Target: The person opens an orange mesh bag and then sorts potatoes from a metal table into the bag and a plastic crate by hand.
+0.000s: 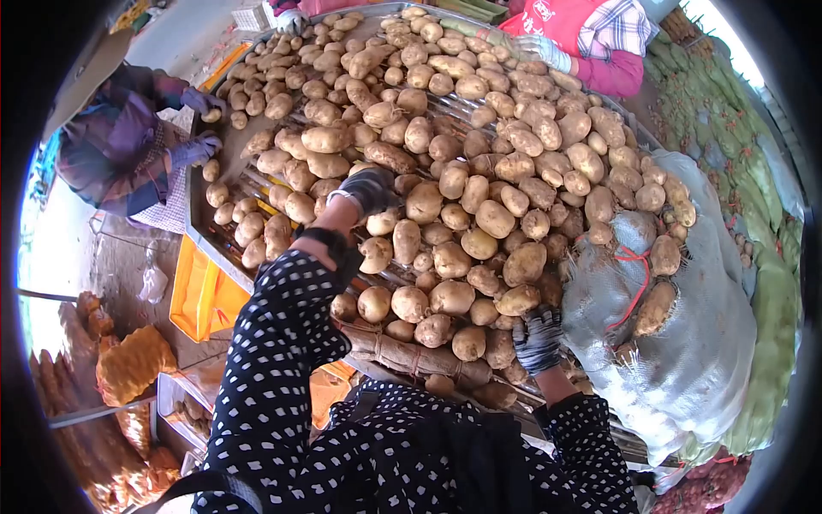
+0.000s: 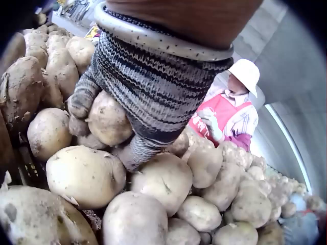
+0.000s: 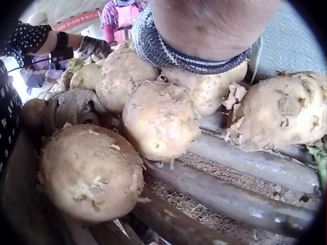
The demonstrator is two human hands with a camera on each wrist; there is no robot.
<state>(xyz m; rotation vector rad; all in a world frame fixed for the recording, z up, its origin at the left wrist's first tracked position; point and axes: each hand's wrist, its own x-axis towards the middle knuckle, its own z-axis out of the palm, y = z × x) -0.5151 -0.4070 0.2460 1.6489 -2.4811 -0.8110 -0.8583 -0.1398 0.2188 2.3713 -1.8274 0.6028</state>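
Note:
Potatoes [image 1: 495, 219] lie heaped over a slatted metal sorting table [image 1: 257, 178]. My left hand [image 1: 366, 190], in a striped knit glove, reaches into the middle of the heap. In the left wrist view its fingers and thumb curl round a potato [image 2: 109, 120], with other potatoes right beneath. My right hand [image 1: 538, 341], also gloved, lies at the near edge of the heap, its fingers pointing forward against the potatoes there. Only the glove cuff [image 3: 189, 58] shows in the right wrist view; the fingers are hidden. Several potatoes [image 3: 92, 173] sit on the metal bars [image 3: 230, 199] beside it.
A full pale woven sack [image 1: 668, 325] stands at the table's right side, potatoes on top. Across from me is a person in a red apron [image 1: 548, 21]; another person [image 1: 128, 141] works at the left. An orange crate [image 1: 201, 291] and filled mesh bags [image 1: 133, 364] stand lower left.

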